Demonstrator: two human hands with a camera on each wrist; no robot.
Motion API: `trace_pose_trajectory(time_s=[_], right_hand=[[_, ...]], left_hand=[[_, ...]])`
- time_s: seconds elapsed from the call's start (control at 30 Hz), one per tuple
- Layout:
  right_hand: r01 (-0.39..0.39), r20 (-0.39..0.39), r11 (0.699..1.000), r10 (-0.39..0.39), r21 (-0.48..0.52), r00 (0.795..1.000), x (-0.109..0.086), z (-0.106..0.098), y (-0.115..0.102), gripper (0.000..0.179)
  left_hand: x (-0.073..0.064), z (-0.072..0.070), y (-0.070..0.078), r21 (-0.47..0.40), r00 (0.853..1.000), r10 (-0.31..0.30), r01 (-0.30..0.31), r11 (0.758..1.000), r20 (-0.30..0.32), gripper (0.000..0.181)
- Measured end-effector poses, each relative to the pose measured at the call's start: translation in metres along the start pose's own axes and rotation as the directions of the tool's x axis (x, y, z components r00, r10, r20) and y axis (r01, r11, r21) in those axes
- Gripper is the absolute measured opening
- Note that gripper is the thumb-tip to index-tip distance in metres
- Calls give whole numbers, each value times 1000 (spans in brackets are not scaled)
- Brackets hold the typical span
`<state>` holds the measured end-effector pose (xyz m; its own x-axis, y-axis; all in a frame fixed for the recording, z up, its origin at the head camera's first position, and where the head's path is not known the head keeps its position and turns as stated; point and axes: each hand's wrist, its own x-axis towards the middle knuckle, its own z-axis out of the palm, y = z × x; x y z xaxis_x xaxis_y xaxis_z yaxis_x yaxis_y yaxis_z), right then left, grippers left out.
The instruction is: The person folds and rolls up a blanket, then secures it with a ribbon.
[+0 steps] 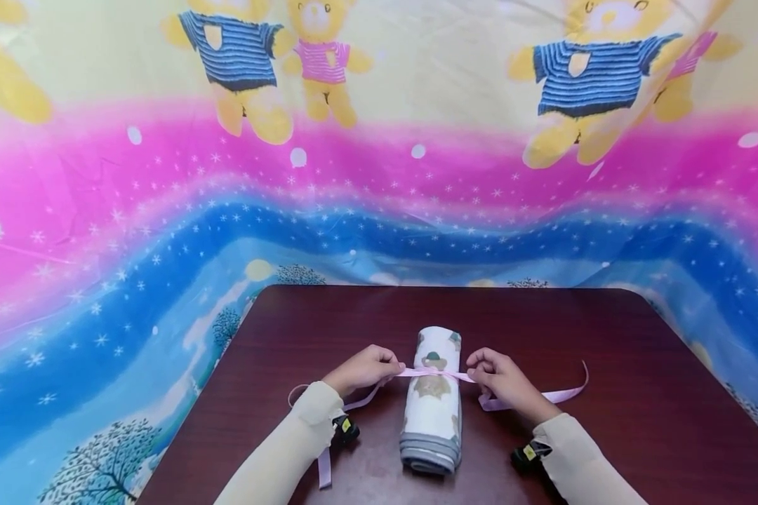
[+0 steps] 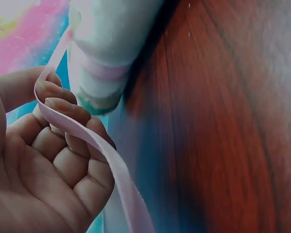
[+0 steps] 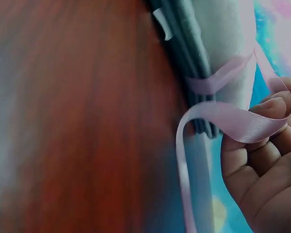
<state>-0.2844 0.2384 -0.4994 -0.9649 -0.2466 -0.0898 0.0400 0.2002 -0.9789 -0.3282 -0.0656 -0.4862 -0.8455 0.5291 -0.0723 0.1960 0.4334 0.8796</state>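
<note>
A rolled white cloth (image 1: 424,414) with a bear print and grey edging lies lengthwise on the table. Around its middle runs a pink ribbon (image 1: 410,372), crossed on top of the roll. On the roll's left side my left hand (image 1: 365,369) pinches one length of the ribbon between thumb and curled fingers; the loose tail (image 2: 117,167) trails down past the palm. My right hand (image 1: 504,379) pinches the other length on the right side, and its tail (image 3: 252,127) loops over the fingers. Both lengths stretch out from the crossing to the hands.
The dark red-brown table (image 1: 328,315) reaches back to a curtain (image 1: 379,168) printed with bears and snowflakes. Ribbon ends lie on the table to the left and right of the roll. A small black device (image 1: 346,429) sits at the left wrist, another (image 1: 530,454) at the right.
</note>
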Motion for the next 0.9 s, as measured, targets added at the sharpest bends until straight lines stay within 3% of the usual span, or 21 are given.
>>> trace_pose_trajectory(time_s=[0.27,0.43,0.63,0.73,0.83,0.9], right_hand=[[53,17,996,-52,-78,999,-6,-12,9,25],[105,29,971,-101,-216,994,-7,-23,11,23],[123,87,955,-103,-269,991,-8,-31,13,21],[118,106,969,-96,-217,990,-8,-30,11,26],[99,118,993,-91,-62,989,-10,-30,5,35],[111,116,993,-115,47,987,-11,-31,0,35]], left_hand=[[4,-6,-10,50,999,-23,21,999,35,33],[3,-9,-15,78,997,-53,49,996,51,32],[3,-10,-18,102,998,-49,45,994,35,32],[3,-11,-19,91,1000,-20,19,996,7,32],[4,-14,-19,21,1000,-1,1,1000,7,35],[4,-16,-18,-43,999,3,-2,999,33,37]])
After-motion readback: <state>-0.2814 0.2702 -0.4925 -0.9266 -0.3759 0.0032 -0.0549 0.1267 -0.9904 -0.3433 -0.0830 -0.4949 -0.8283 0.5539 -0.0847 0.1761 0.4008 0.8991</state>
